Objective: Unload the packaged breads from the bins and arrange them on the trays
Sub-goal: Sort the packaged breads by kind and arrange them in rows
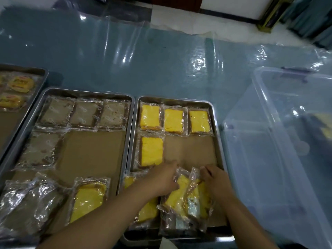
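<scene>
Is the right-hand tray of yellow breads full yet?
Not full. The tray holds three yellow packs in its far row, a fourth pack in the second; bare liner shows beside it.

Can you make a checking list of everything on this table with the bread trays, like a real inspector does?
Surface: blue table under a shiny clear sheet.
Job's things: right tray holds four flat yellow breads plus a loose heap at the near end; middle tray holds four flat brown breads and loose packs; left tray holds round yellow breads; clear bin stands right of the trays.
Clutter: nothing seen.
Hands: left hand pinches a yellow pack; right hand pinches a second yellow pack.
Cables: nothing seen.
Surroundings: white floor, dark stacked things far right.
</scene>
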Demonstrator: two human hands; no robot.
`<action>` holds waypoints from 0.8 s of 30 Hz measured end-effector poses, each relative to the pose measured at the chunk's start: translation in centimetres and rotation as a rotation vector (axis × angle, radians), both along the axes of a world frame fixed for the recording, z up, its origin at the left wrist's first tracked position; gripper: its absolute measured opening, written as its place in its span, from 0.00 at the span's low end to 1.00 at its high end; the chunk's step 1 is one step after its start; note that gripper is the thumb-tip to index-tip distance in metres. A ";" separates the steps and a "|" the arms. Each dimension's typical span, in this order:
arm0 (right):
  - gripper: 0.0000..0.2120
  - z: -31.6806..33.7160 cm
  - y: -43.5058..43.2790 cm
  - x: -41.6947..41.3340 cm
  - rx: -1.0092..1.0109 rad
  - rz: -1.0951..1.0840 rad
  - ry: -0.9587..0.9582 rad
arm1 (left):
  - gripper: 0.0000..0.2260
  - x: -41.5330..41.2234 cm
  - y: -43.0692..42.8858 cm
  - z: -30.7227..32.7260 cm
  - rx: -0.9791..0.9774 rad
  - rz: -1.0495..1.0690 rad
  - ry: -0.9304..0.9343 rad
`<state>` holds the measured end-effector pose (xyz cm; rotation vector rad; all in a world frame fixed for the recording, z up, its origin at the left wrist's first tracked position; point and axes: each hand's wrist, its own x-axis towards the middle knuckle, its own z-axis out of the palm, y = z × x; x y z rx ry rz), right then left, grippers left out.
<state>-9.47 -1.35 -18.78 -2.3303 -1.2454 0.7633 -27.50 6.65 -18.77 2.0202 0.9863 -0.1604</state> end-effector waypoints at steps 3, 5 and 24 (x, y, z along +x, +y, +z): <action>0.19 0.3 -0.8 0.3 0.004 -0.057 -0.021 | 0.25 -0.1 0.4 0.0 -0.053 0.084 -0.066; 0.20 0.6 -1.2 0.4 -0.008 -0.054 -0.063 | 0.24 -0.2 1.2 0.4 -0.134 0.216 -0.165; 0.03 1.9 5.0 -2.6 -0.031 -0.193 0.619 | 0.16 -1.1 6.1 0.2 -0.078 0.669 -0.296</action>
